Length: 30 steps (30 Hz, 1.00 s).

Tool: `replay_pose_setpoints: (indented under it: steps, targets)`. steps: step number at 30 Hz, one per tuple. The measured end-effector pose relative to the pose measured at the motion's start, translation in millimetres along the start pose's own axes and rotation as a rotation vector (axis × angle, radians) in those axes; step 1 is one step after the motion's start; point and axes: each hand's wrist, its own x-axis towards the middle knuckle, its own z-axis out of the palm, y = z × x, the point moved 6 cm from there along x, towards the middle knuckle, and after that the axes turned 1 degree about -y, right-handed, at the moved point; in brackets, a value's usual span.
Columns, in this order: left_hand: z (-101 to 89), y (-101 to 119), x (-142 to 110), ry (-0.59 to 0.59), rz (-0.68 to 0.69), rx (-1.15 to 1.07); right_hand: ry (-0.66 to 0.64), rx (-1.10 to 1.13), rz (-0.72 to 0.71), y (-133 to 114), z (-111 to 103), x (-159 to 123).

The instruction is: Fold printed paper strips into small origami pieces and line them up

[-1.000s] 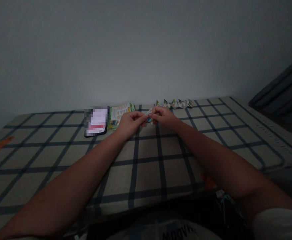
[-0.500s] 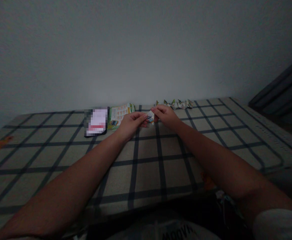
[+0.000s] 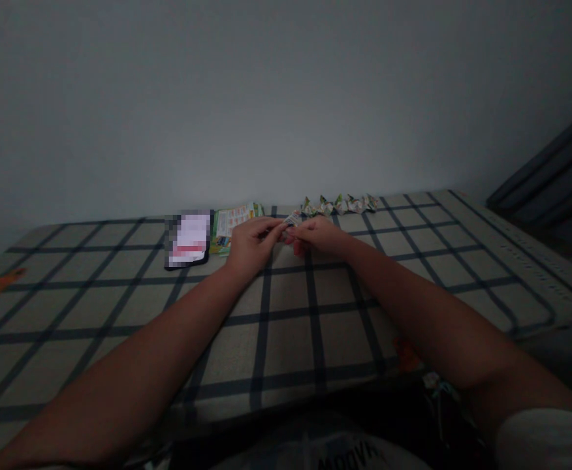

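Between my two hands is a small piece of folded printed paper (image 3: pixel 292 218), white with coloured patches, mostly covered by fingers. My left hand (image 3: pixel 255 243) pinches it from the left with thumb and fingers. From the right, my right hand (image 3: pixel 319 235) grips its near side, fingers curled. Just behind my right hand stands a row of several small folded paper pieces (image 3: pixel 341 205) with pointed tips, in white, green and yellow. Beside my left hand lies a stack of green and white printed sheets (image 3: pixel 237 218).
A phone (image 3: pixel 190 238) with a lit, blurred screen lies left of the sheets. The checked cloth (image 3: pixel 286 346) covers the surface, which meets a plain wall (image 3: pixel 286 98) at the back. Dark striped fabric (image 3: pixel 555 163) stands at the far right.
The paper was turned in my fingers, and its printed face shows less now. My right hand has come lower and nearer my left, with its fingers more curled.
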Motion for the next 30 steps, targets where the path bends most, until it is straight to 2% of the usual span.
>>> replay_pose_setpoints:
  steps: [6,11,16,19,23,27,30]
  targets:
    - [-2.1,-1,0,0.03,-0.085,0.022,0.059,-0.089,-0.036,-6,1,-1]
    - [-5.1,-4,0,0.071,-0.119,-0.009,0.031,-0.136,-0.095,-11,4,-4]
    - [-7.7,-16,2,0.127,-0.217,-0.161,0.108,-0.193,-0.145,-10,-4,-4]
    - [0.6,-29,2,0.103,-0.321,-0.347,0.133,-0.122,-0.19,-7,-9,-2]
    - [17.5,-37,1,-0.016,-0.394,-0.544,0.159,0.024,-0.251,-5,-12,2]
    - [22.4,-40,-1,-0.02,-0.447,-0.588,0.222,0.117,-0.272,-7,-15,4]
    - [22.9,-40,-2,-0.02,-0.451,-0.584,0.246,0.097,-0.282,-10,-17,2]
